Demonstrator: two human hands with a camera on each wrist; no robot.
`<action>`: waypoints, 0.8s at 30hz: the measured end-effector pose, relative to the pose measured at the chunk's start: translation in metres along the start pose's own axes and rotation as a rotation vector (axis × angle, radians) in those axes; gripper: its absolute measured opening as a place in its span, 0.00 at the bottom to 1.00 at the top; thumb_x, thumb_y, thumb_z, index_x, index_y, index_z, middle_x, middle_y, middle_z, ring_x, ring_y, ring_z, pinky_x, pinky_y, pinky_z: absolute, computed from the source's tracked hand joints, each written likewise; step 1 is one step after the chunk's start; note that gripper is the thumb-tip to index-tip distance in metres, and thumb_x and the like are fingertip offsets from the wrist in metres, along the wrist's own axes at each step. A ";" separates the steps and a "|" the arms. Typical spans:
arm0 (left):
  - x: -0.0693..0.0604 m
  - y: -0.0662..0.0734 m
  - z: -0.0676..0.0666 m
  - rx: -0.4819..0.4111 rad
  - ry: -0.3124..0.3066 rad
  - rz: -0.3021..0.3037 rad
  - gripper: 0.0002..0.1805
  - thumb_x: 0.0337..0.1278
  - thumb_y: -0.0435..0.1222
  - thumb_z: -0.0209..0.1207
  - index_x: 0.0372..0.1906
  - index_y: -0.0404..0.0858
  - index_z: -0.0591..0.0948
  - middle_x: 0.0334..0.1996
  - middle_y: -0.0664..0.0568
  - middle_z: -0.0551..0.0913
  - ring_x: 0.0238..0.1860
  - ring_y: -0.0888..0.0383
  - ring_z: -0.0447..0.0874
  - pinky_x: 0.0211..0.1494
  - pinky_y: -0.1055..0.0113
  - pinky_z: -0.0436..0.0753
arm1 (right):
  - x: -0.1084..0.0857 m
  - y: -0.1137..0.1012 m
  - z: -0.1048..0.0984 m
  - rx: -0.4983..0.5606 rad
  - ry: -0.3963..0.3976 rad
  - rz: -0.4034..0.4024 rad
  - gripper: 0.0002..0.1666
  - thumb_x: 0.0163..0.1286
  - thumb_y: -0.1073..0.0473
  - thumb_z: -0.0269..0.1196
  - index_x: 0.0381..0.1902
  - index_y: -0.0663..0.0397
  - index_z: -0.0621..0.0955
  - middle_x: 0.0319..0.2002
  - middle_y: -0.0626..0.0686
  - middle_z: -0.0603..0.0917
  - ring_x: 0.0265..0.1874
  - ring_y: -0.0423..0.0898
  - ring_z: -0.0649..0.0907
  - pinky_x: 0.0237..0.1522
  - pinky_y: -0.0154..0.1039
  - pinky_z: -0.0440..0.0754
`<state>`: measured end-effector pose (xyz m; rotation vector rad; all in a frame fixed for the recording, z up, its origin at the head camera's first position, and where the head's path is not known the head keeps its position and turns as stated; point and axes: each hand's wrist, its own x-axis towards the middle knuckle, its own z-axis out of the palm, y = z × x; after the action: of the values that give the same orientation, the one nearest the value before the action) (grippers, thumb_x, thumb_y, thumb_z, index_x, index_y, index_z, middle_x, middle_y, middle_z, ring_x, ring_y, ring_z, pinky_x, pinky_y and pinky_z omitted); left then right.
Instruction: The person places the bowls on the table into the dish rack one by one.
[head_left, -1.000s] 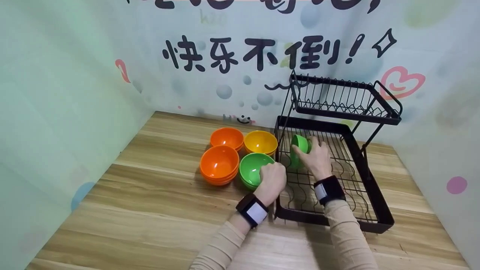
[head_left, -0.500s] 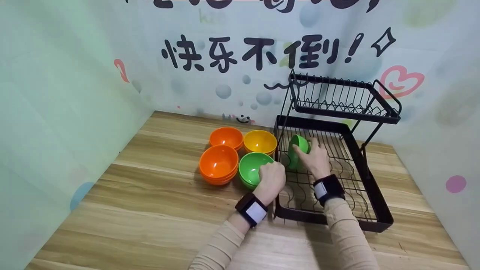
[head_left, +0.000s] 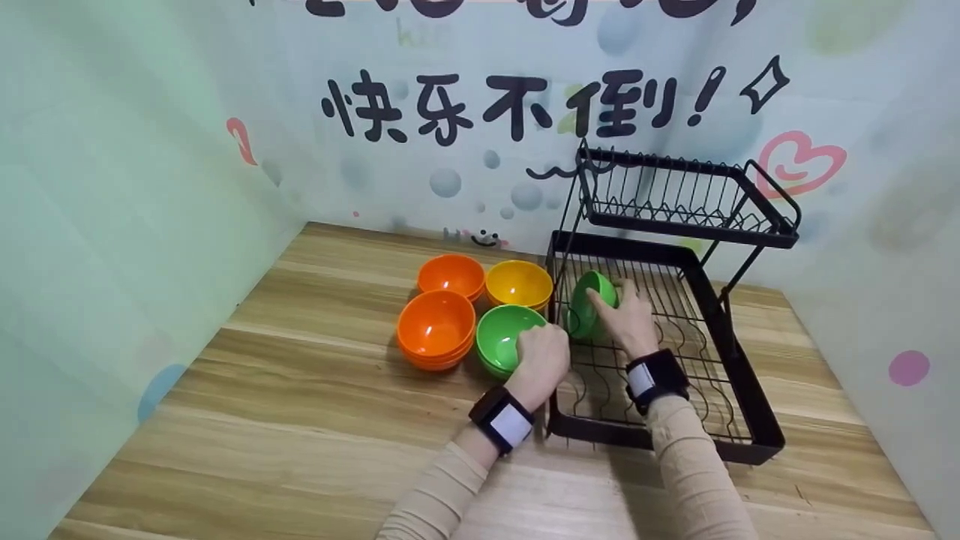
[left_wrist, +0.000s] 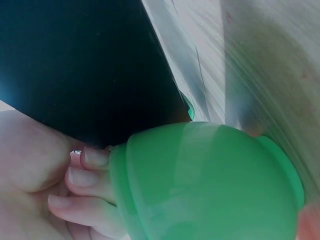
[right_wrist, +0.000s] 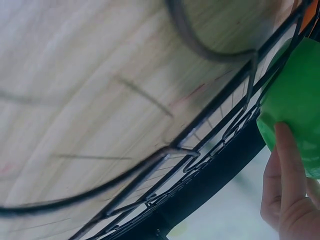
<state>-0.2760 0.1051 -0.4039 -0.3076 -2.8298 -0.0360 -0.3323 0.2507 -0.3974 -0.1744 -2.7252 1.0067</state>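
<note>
My right hand [head_left: 630, 319] holds a green bowl [head_left: 592, 300] by its edge, thumb on the near side and fingers on the far side. The bowl stands tilted on its side at the left part of the black dish rack's [head_left: 570, 427] lower tier. In the right wrist view, fingers lie against this green bowl [right_wrist: 297, 100]. My left hand [head_left: 544, 356] is curled into a fist at the right rim of a stack of green bowls [head_left: 502, 341]. In the left wrist view its curled fingertips [left_wrist: 82, 177] show beside the stacked bowls [left_wrist: 210, 180]; thumb and index are hidden.
Two stacks of orange bowls [head_left: 435, 326] stand left of the green stack, one behind the other. Behind the green stack is a stack of yellow bowls [head_left: 519, 281]. The rack's upper tier [head_left: 690, 221] overhangs the back of its lower tier.
The green bowl in my right hand has shifted slightly left and turned so that more of its inside shows. My left hand stays in the same place.
</note>
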 end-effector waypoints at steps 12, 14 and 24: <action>-0.001 0.001 0.001 0.004 0.026 -0.006 0.11 0.62 0.39 0.53 0.34 0.44 0.85 0.29 0.56 0.87 0.30 0.59 0.86 0.25 0.66 0.80 | 0.002 0.003 0.001 -0.010 -0.014 0.025 0.45 0.65 0.31 0.51 0.66 0.58 0.64 0.59 0.71 0.73 0.58 0.65 0.73 0.57 0.57 0.72; -0.001 0.001 0.000 0.004 0.023 -0.009 0.11 0.62 0.39 0.53 0.34 0.44 0.85 0.29 0.56 0.87 0.30 0.59 0.86 0.25 0.66 0.79 | 0.002 0.002 0.001 -0.005 -0.017 0.023 0.45 0.65 0.31 0.51 0.66 0.58 0.63 0.58 0.71 0.73 0.58 0.65 0.73 0.56 0.56 0.72; 0.001 0.000 0.000 -0.003 -0.009 -0.006 0.10 0.62 0.40 0.53 0.36 0.43 0.85 0.31 0.56 0.87 0.32 0.59 0.86 0.25 0.66 0.79 | 0.002 0.003 0.002 0.023 -0.028 0.027 0.48 0.64 0.27 0.49 0.67 0.57 0.63 0.56 0.70 0.76 0.53 0.63 0.78 0.53 0.54 0.75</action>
<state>-0.2766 0.1058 -0.4036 -0.3005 -2.8399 -0.0408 -0.3346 0.2519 -0.4002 -0.1946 -2.7423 1.0555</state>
